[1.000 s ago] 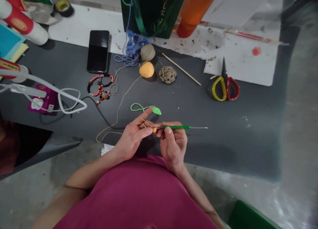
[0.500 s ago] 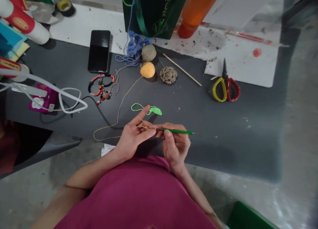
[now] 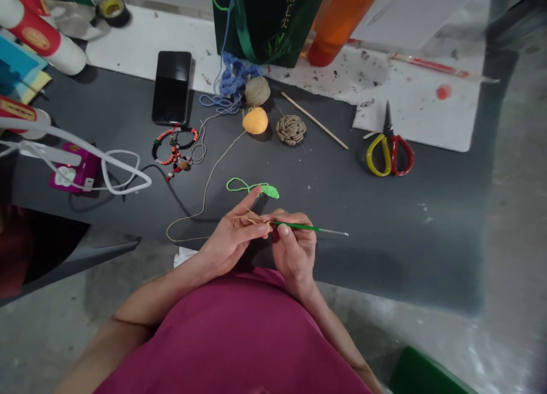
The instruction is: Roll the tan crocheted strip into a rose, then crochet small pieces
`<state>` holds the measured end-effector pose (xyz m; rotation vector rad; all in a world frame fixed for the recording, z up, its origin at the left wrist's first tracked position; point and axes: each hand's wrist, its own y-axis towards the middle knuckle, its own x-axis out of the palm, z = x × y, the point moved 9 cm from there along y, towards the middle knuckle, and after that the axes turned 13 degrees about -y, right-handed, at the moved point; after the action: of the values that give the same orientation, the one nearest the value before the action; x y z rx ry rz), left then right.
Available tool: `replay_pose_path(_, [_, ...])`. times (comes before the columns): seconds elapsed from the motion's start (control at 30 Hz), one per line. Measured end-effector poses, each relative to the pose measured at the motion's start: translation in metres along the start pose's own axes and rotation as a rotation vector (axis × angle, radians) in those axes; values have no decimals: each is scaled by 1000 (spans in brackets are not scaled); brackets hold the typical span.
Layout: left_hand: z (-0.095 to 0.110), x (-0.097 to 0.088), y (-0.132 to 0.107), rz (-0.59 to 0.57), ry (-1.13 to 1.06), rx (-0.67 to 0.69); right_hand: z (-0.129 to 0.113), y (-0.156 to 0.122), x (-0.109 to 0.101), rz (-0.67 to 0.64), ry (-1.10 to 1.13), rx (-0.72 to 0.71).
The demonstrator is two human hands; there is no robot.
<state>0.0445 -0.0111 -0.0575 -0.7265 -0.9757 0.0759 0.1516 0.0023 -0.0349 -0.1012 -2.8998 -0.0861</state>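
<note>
My right hand (image 3: 294, 243) pinches a crochet hook (image 3: 305, 227) with a green grip and a metal shaft sticking out to the right. Its working end points left, into my left hand (image 3: 235, 232), where thumb and fingers close on a small bit of yellow yarn work (image 3: 265, 224). The left index finger is stretched out with yarn running over it. From that hand the strand (image 3: 205, 192) loops left, then up to a yellow yarn ball (image 3: 255, 120). Just beyond my fingertips lies a bright green crocheted leaf (image 3: 270, 191). The stitches themselves are mostly hidden by my fingers.
Behind the yellow ball are a beige yarn ball (image 3: 257, 91), a coiled brown crocheted piece (image 3: 291, 130) and a thin stick (image 3: 315, 120). Scissors (image 3: 390, 146) lie to the right. A phone (image 3: 171, 87), beaded bracelets (image 3: 175, 149) and white cables (image 3: 123, 169) are at left.
My right hand has shifted left, closer to my left hand, bringing the hook with it. The hook's metal back end now shows clearly. The yarn loop has moved slightly right.
</note>
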Motion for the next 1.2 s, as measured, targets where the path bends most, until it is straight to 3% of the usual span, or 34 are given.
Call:
replay_pose_path(0.2, [2,1,0,-11,31,22,2,2,0,-11,44,75])
replay_pose_path(0.6, [6,-1,-1,-21,143,61,-18,2,-5,-49,-222,-68])
replay_pose_path(0.7, [9,-3,-2,-10,166,94,-29,2,-5,-42,-368,-184])
replay_pose_path(0.83, [15,-4,-3,15,174,181,-47,-9,1,-15,-670,-515])
replay_pose_path(0.9, [15,-4,-3,17,165,187,-48,-15,0,42,-713,-586])
replay_pose_path(0.97, [14,-3,-2,12,156,179,-41,-13,-4,84,-616,-512])
replay_pose_path(1.1, [14,-1,-2,-9,166,168,-18,-3,-8,72,-240,-209])
replay_pose_path(1.2, [15,0,-2,-26,178,175,-5,2,-7,74,-82,-32])
